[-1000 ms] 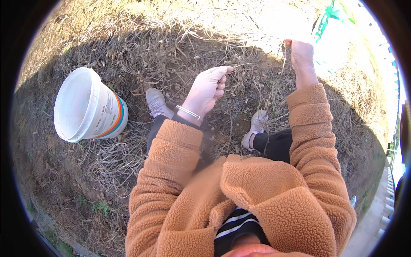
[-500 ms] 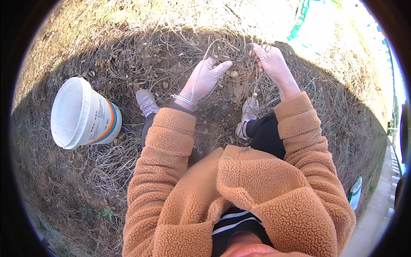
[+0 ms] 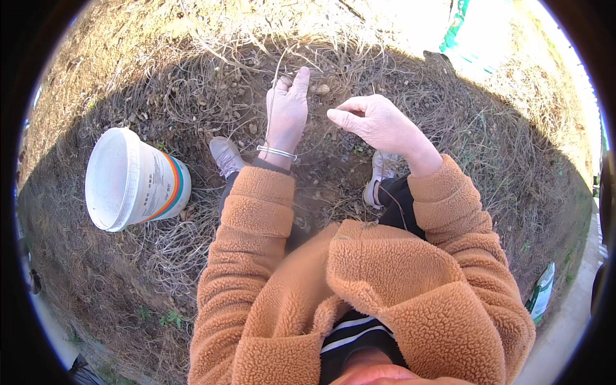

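My left hand (image 3: 287,114), a bangle at its wrist, is raised over the ground with its fingers curled round a dry plant stem (image 3: 275,90). That stem runs along the back of the hand and up past the thumb. A pale pod like a peanut (image 3: 319,89) shows just right of the thumb. My right hand (image 3: 380,123) is bent inward, thumb and fingertips drawn together near the left hand. Whatever lies in that pinch, if anything, is too small to make out. Tangled dry stems (image 3: 237,80) and small pods cover the soil beyond the hands.
A white bucket (image 3: 144,176) with coloured stripes leans on its side to the left, its mouth facing left. My shoes (image 3: 226,156) stand on the soil below the hands. A green and white bag (image 3: 541,294) lies far right, near a pale concrete strip (image 3: 564,327).
My right hand has moved left and down, away from the stems it was pinching. The left hand has shifted slightly left and turned thumb-up. The view has shifted slightly.
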A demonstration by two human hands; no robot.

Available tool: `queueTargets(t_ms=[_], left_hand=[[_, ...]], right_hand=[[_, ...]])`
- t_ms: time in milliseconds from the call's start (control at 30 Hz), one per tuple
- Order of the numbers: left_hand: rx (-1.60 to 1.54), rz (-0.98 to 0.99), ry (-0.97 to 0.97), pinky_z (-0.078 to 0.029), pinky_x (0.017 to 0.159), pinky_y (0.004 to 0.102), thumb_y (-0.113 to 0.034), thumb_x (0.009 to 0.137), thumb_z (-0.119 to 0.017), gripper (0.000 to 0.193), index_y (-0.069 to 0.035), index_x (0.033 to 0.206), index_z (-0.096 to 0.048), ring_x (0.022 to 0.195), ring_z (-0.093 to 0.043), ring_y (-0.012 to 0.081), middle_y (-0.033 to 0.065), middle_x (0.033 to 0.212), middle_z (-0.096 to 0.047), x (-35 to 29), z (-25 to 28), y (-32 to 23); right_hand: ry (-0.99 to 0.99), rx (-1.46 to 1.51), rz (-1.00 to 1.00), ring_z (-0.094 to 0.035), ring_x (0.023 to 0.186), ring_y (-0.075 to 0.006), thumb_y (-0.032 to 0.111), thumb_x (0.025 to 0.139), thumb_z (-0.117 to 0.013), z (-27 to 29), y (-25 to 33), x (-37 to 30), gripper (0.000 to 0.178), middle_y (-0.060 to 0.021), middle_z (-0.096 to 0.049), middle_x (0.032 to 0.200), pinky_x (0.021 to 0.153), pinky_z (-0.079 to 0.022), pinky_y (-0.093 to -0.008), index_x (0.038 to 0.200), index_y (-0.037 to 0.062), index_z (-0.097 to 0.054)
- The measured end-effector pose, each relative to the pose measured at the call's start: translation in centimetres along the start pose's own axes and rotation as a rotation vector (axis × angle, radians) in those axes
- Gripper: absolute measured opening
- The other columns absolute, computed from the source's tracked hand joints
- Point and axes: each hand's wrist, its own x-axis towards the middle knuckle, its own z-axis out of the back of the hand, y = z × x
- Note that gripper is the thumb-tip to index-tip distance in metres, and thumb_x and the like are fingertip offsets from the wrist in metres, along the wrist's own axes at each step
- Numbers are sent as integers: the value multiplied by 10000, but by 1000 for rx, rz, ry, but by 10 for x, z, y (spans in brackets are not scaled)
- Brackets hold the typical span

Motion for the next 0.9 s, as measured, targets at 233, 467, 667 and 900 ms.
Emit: queueTargets(t_ms=[233,467,667,900], left_hand=[[-89,30,93,-200,429,178,-283,972,-567,282,-30,1014,-683,475,-273,2,-100,595,-434,-8,3,-16],[93,34,291,-253,473,181,-323,940,-616,299,-48,906,-728,532,-356,-3,-82,640,-553,-12,8,-22],[118,49,402,-285,520,184,-303,920,-648,283,-39,869,-735,572,-384,16,-74,644,-566,-19,10,-29],[134,66,337,-351,550,190,-313,906,-664,316,-12,819,-709,613,-446,20,-24,707,-623,-11,12,-21]], right_hand=[[-160,71,-113,-552,1139,-336,679,684,-711,20,-48,29,1002,-282,-570,1190,995,-409,-406,1212,-148,-505],[-357,377,183,-470,1230,-303,488,666,-832,17,-51,35,993,-257,-497,1276,1061,-341,-392,1302,-130,-386],[-97,833,22,-644,909,-165,214,762,-800,22,-40,30,610,-129,-627,1083,722,-548,-258,1209,-49,-478],[55,910,-59,-666,774,-149,151,837,-697,8,-32,29,393,-95,-668,919,655,-591,-312,1146,-19,-524]])
